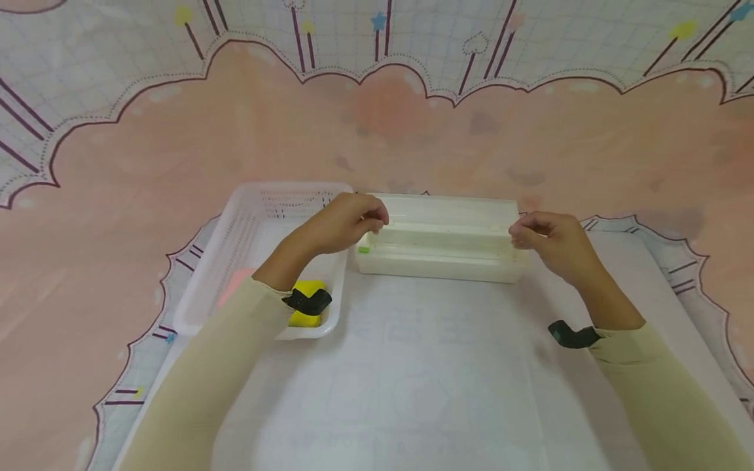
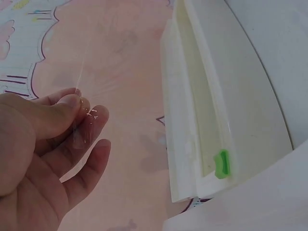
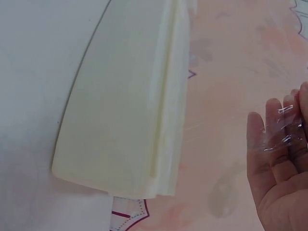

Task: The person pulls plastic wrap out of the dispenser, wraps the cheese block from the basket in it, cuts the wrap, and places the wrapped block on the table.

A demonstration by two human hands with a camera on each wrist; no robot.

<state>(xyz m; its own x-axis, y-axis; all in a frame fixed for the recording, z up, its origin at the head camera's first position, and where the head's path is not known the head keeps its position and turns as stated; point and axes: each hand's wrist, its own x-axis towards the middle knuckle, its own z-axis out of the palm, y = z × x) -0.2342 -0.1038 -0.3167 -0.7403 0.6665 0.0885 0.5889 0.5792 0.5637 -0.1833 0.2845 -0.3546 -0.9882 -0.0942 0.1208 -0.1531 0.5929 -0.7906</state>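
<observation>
A clear plastic film [image 2: 83,139] runs between the two hands, so see-through that it hardly shows in the head view. My left hand [image 1: 344,226] pinches one end between thumb and fingers. At the other end my right hand [image 1: 556,245] pinches the film too, and a crumpled part of it [image 3: 283,137] lies over its fingers in the right wrist view. Both hands are raised near the two ends of a long cream-white box [image 1: 436,269], its lid tipped up at the back. A small green slider [image 2: 222,164] sits at the box's left end.
Left of the box stands a white plastic basket [image 1: 197,288], holding a yellow item [image 1: 309,288] and a pink one [image 1: 235,281], partly behind my left arm. White sheeting [image 1: 412,379] covers the near table, over a patterned pink cloth [image 1: 294,137].
</observation>
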